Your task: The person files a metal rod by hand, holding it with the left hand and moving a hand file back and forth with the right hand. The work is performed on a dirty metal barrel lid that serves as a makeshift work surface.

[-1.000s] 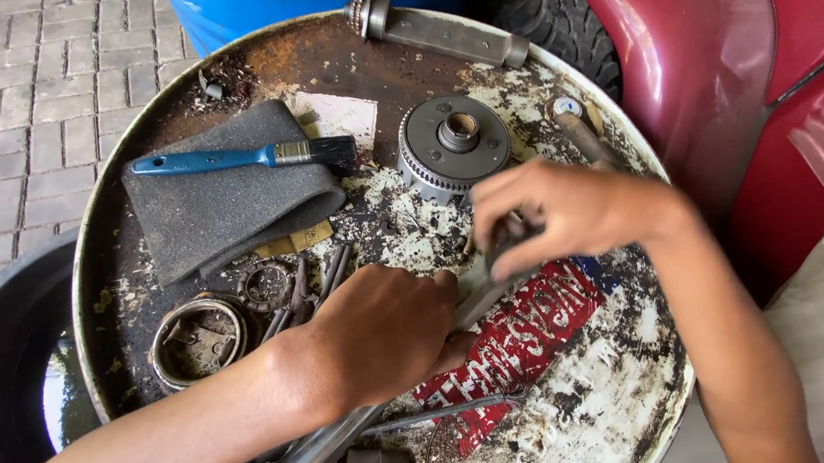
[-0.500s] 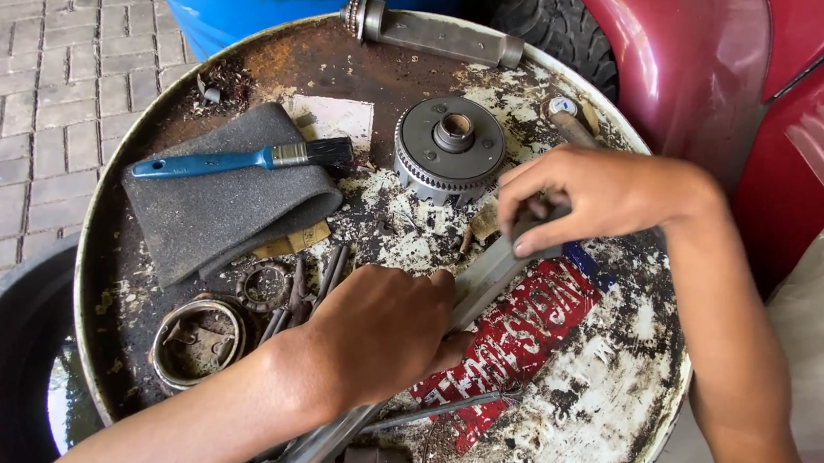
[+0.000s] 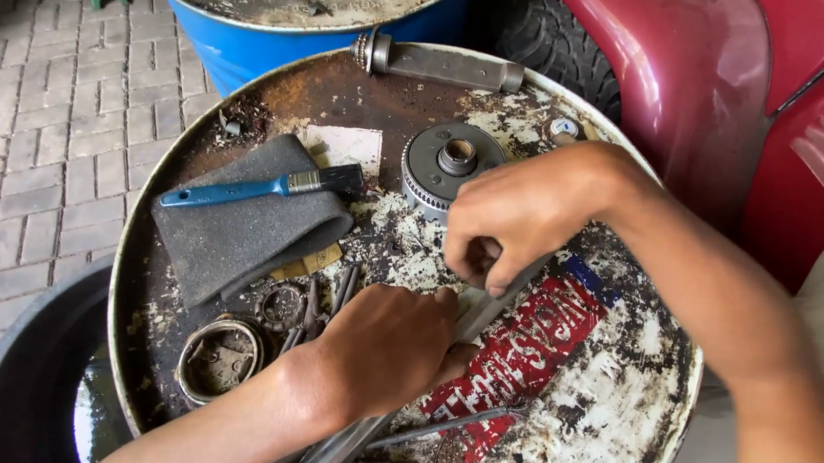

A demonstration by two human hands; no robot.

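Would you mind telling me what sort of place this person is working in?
Probably an outdoor repair yard for vehicles. A rusty drum lid serves as the bench, with a toothed metal hub and a paintbrush on it, beside a red vehicle body, over brick paving.

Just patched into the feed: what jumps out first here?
Two bare hands work a long metal bar mid-drum: left hand pins it, right hand grips its upper end. Behind them sits a toothed round hub; to the left, a blue-handled brush lies on grey foam.
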